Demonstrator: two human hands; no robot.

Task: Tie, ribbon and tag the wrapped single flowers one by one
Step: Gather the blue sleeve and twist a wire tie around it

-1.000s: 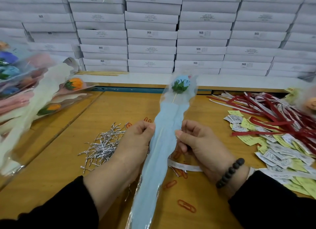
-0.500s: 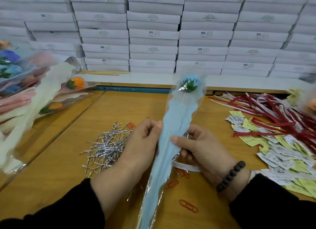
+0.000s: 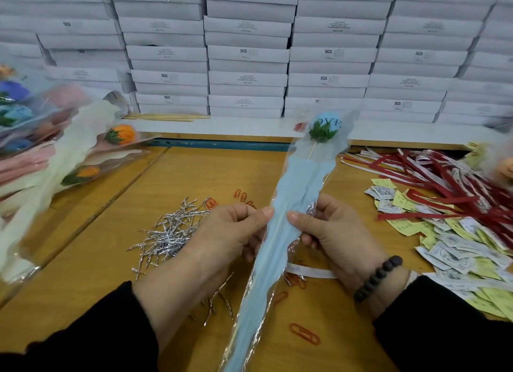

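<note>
Two hands [image 3: 280, 232] pinch one blue wrapped flower [image 3: 294, 205]; one bracelet [image 3: 377, 277]

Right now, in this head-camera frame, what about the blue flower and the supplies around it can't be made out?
- Long blue paper-wrapped flower: its lower end is cut off by the bottom edge.
- Silver twist tie at the right hand: mostly hidden behind the wrap and fingers; whether it is tied cannot be told.
- Small white and yellow paper tags: print too small to read.
- Pile of wrapped flowers at left: blurred, cropped by the left edge.

wrapped flower [image 3: 298, 194] runs off the bottom edge (tag [image 3: 385, 191] print too small to read).
</note>
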